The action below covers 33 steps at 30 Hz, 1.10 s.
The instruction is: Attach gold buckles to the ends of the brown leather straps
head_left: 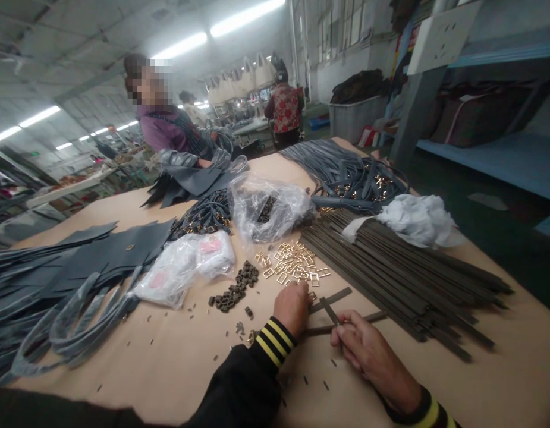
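My left hand [292,308] is curled into a loose fist at the near edge of a scatter of gold metal buckles [292,264], its fingers pinched on something I cannot make out. My right hand [368,351] lies closed around a thin dark strap [332,309] that crosses another strap on the brown table [176,362]. Both sleeves are black with yellow-striped cuffs. A little heap of dark loops [234,290] lies left of the buckles.
A big stack of dark straps [404,279] lies to the right, a white cloth [417,219] behind it. Plastic bags [185,267] [268,208], grey leather pieces [56,267] and grey straps [346,172] cover the table. A person in purple [167,128] works at the far side.
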Motion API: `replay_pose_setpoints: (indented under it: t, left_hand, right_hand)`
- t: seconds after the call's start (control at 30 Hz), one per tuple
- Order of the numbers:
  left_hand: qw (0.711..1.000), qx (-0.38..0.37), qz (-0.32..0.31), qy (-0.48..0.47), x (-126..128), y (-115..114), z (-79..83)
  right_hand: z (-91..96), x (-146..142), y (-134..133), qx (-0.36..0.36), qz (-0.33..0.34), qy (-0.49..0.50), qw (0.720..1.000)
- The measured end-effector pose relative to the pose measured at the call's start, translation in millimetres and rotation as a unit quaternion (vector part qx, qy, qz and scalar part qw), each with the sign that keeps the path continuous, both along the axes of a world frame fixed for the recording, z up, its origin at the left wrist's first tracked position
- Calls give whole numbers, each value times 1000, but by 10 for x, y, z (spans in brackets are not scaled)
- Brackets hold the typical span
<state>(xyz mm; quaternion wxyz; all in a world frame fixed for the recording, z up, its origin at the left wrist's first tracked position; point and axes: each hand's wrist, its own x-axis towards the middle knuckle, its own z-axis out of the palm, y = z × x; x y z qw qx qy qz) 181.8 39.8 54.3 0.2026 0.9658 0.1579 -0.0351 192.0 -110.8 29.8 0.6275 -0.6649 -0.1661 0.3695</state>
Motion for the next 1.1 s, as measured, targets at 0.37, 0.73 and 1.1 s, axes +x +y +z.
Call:
replay_pose_setpoints:
  t: [0.37,0.73,1.1]
  left_hand:
    - [893,-448,41,26,-362,-8,408]
    - [751,-645,137,-2,-1112,-383,187]
    - [568,-783,253,13,-1322,-481,153]
  right_hand:
    - [68,-7,-51,51,-5,103,993]
    - [195,-347,-77,53,111,42,991]
    - [184,-496,-135,-21,156,-100,982]
